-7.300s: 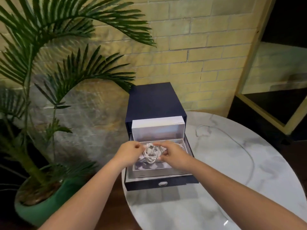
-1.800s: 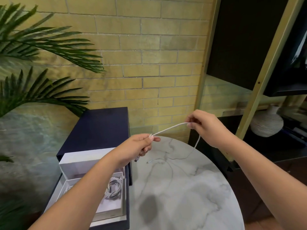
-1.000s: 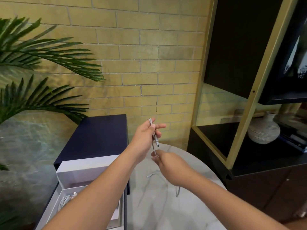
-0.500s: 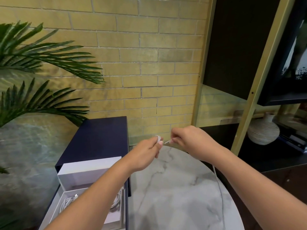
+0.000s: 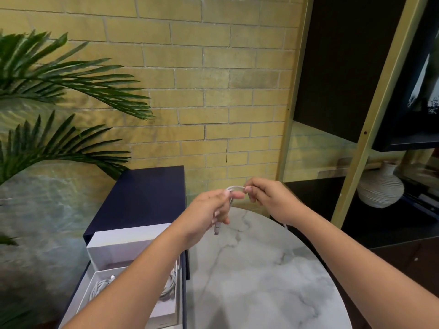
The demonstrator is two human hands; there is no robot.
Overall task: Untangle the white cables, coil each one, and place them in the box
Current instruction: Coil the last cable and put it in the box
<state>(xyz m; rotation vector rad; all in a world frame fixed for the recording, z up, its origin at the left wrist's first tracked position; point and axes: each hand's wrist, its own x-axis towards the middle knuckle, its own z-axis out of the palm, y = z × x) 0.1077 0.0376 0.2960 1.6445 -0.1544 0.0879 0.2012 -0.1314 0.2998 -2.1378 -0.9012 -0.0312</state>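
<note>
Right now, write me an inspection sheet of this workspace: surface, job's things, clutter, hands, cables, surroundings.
Surface: round marble table.
Job's things: white cable held above the table; open box at the table's left.
Clutter: nothing seen.
Hands: left hand grips the white cable; right hand pinches it.
Cables: plug hangs below the left hand; bundle of cables lies in the box.
Surroundings: brick wall, palm plant, shelf unit with a vase.

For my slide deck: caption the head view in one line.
Left hand and right hand pinch a white cable above the marble table; other cables lie in the open box.
</note>
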